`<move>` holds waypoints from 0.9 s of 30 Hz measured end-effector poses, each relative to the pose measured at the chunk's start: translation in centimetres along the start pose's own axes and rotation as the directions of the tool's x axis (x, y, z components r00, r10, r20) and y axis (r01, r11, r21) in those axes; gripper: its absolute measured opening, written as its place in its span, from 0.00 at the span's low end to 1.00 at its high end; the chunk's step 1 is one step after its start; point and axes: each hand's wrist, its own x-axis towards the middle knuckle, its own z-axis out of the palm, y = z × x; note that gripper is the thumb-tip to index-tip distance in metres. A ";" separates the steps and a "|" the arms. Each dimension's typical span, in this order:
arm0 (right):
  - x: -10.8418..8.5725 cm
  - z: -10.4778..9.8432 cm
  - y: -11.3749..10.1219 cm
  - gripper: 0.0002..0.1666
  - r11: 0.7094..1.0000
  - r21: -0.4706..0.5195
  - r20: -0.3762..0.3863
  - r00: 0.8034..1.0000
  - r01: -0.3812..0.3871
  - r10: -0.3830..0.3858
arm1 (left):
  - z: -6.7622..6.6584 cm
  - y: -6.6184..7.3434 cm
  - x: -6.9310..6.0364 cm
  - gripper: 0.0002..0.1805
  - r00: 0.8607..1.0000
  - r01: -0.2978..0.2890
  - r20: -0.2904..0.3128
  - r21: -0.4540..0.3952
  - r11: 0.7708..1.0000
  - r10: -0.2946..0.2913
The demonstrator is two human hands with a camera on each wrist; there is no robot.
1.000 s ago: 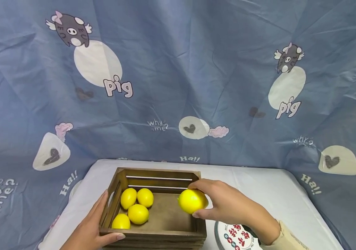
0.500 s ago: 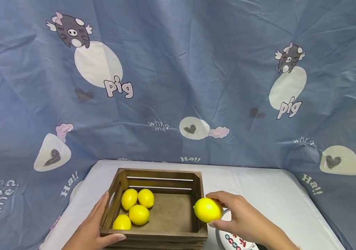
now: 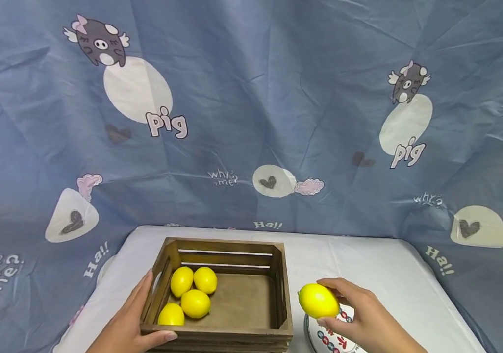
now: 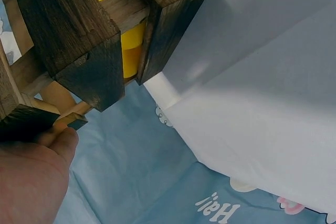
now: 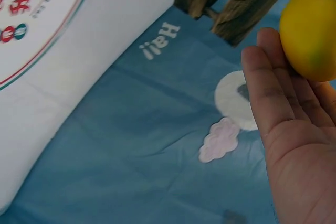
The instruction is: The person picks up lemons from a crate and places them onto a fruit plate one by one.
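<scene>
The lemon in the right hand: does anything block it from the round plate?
Nothing visible does. The lemon partly overlaps the plate in the head view, and the wooden crate stands to the left.

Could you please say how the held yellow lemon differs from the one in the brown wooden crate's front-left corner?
The held lemon is in the right hand, outside the crate; the corner lemon lies inside. The held lemon's tip shows; the corner lemon's does not. Both are yellow.
</scene>
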 end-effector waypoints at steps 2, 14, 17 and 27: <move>-0.3 -0.1 0.4 0.31 0.999 0.008 -0.004 0.999 -0.053 0.053 | 0.0 0.0 0.0 0.80 1.000 0.004 0.005 -0.004 1.000 -0.004; -2.3 0.3 5.1 0.36 0.963 -0.094 -0.090 0.965 -0.254 0.246 | -0.2 0.1 0.1 0.80 0.999 0.017 0.028 0.013 1.000 -0.017; -2.7 0.7 6.5 0.38 0.924 -0.055 -0.084 0.923 -0.380 0.375 | -0.3 0.1 0.1 0.80 0.999 0.017 0.031 0.018 1.000 -0.017; -4.4 1.6 10.2 0.37 0.839 -0.081 -0.105 0.842 -0.537 0.529 | -0.2 -0.1 0.0 0.80 1.000 -0.003 0.011 0.020 1.000 0.003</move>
